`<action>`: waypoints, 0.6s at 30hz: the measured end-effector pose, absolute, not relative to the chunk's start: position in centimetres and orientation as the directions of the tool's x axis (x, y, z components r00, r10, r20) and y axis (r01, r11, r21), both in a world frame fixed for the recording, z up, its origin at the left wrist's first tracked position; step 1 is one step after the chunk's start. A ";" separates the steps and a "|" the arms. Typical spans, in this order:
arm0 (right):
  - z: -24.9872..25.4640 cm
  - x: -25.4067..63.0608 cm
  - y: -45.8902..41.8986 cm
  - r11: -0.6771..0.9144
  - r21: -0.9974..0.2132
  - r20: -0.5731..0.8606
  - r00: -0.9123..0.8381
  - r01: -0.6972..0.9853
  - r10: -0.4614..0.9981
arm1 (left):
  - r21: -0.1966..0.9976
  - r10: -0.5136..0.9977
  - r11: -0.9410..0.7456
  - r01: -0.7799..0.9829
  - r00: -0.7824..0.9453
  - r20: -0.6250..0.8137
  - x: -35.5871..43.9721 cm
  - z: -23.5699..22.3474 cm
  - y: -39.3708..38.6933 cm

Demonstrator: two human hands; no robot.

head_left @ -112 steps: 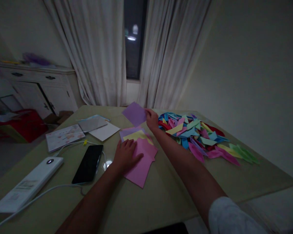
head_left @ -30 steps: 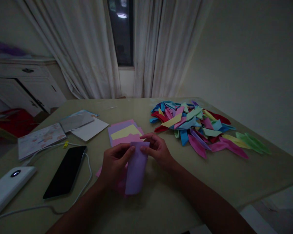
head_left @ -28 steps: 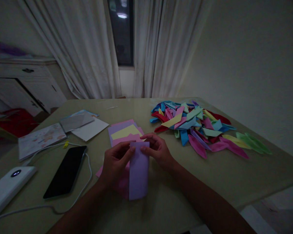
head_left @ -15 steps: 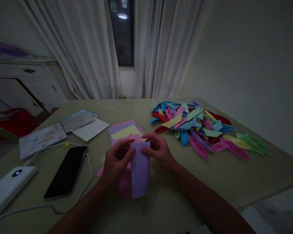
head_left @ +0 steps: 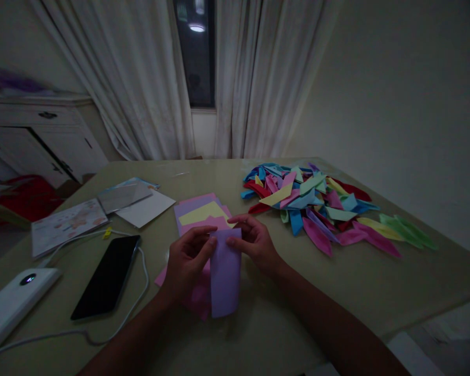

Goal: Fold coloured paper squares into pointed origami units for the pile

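A folded sheet of purple paper (head_left: 225, 277) hangs upright between my two hands, over the table. My left hand (head_left: 190, 256) pinches its upper left corner between thumb and fingers. At the upper right corner, my right hand (head_left: 254, 243) grips it with the thumb in front and the fingers behind. Just beyond lies a stack of coloured paper sheets (head_left: 203, 213) in pink, purple and yellow, partly covered by my hands. Pink paper (head_left: 198, 297) also shows below my left hand, partly hidden by it.
A heap of folded coloured paper pieces (head_left: 297, 196) lies at the right. On the left are a black phone (head_left: 107, 277), a white power bank (head_left: 19, 300), a white cable (head_left: 144, 271), a printed card (head_left: 68, 224) and a white sheet (head_left: 147, 206). Curtains (head_left: 141, 78) hang behind the table.
Hardly anything differs. Both hands keep the same grip on the purple paper, whose lower end has shifted very slightly.
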State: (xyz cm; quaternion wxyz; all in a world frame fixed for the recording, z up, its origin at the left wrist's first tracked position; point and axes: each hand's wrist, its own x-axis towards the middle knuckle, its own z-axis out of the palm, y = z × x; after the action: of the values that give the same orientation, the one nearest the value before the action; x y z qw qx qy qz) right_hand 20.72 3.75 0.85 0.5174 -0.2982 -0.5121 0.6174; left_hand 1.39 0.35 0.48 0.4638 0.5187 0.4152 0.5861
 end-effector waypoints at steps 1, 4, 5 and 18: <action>0.8 20.7 3.8 0.056 -0.942 0.157 -0.288 -0.331 0.945 | 0.967 0.973 -0.233 -0.105 -0.024 0.231 1.3 0.4 0.4; 0.9 20.7 3.8 0.046 -0.939 0.153 -0.295 -0.340 0.943 | 0.962 0.967 -0.256 -0.097 -0.019 0.256 1.2 0.4 0.6; 0.9 20.6 3.8 0.047 -0.937 0.156 -0.293 -0.347 0.943 | 0.959 0.965 -0.263 -0.101 -0.018 0.263 1.2 0.4 0.6; 1.0 20.7 4.2 0.008 -0.946 0.102 -0.271 -0.325 0.957 | 0.955 0.969 -0.246 -0.167 -0.070 0.237 1.6 0.5 0.5</action>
State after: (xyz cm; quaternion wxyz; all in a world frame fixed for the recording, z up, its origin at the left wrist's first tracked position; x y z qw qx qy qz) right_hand 20.69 4.18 0.95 0.5112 -0.3209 -0.4928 0.6268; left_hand 1.61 0.54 0.47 0.4644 0.4993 0.4018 0.6113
